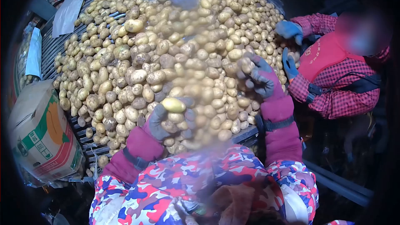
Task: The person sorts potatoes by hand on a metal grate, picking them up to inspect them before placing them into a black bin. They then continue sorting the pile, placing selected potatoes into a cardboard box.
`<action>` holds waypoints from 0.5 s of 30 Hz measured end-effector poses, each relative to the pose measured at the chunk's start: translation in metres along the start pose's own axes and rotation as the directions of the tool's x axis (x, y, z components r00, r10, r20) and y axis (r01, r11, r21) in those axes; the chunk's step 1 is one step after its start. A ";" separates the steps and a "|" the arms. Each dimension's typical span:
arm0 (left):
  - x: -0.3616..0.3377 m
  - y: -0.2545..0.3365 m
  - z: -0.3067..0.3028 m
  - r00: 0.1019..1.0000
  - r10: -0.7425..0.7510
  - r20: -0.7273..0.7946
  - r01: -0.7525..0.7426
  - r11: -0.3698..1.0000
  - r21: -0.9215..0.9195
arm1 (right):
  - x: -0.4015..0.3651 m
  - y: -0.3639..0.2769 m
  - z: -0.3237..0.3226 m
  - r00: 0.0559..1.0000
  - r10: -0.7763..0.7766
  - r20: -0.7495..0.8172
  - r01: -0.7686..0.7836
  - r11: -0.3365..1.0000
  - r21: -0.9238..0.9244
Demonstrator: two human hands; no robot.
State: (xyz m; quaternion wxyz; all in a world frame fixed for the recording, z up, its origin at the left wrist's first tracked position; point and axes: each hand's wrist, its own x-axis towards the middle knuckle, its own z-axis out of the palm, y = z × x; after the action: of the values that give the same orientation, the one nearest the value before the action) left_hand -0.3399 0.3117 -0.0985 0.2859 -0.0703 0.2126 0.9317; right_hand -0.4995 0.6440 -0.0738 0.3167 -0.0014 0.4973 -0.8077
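"PREMI" on carton (43,135), "TUAN" on smock (156,198)

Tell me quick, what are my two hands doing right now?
Left hand: closed around a yellow potato.
Right hand: fingers curled by a dusty potato; blurred, so its grip cannot be told.

The potatoes (139,76) are yellow-tan, the left glove (157,121) and right glove (263,81) grey, the smock (166,191) camouflaged red, blue and white, the shirt (343,100) at the table's (49,54) right edge checked pink and black.
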 end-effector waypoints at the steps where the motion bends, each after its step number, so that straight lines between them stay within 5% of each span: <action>1: 0.002 0.000 -0.004 0.999 -0.014 0.034 0.014 1.000 -0.003 | 0.005 -0.005 0.016 1.000 -0.020 -0.002 0.020 1.000 0.022; 4: 0.006 0.002 -0.012 0.983 -0.030 0.180 0.046 0.995 -0.087 | 0.037 -0.030 0.079 0.999 0.026 -0.029 -0.031 0.981 -0.189; 6: 0.002 0.000 -0.007 1.000 -0.008 -0.017 0.008 1.000 -0.002 | 0.077 -0.015 0.094 0.996 0.052 0.077 -0.033 0.972 -0.231; 7: 0.001 -0.001 -0.005 0.994 0.009 -0.112 -0.004 0.999 0.042 | 0.097 -0.001 0.091 0.989 -0.064 0.130 0.114 0.901 -0.419; 9: 0.001 0.001 -0.011 0.996 -0.026 -0.090 0.028 0.999 0.024 | 0.135 0.008 0.105 0.982 0.006 0.190 0.145 0.620 -0.771; 10: 0.002 0.002 -0.015 0.996 -0.045 -0.076 0.046 0.999 0.018 | 0.149 0.007 0.117 0.978 0.165 0.126 0.047 0.412 -0.910; 13: 0.003 -0.002 -0.021 0.999 -0.033 0.021 0.033 0.999 0.025 | 0.156 0.004 0.123 0.979 0.088 0.185 0.184 0.019 -0.983; 15: -0.001 0.001 0.004 0.996 -0.006 -0.092 0.010 0.999 0.046 | 0.161 0.023 0.095 0.971 0.073 0.226 0.209 0.193 -0.959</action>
State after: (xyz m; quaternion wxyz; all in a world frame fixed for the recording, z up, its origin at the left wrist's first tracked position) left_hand -0.3394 0.3123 -0.0946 0.2812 -0.1072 0.2470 0.9211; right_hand -0.5863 0.4779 -0.0949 0.2609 -0.3137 0.8565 -0.3162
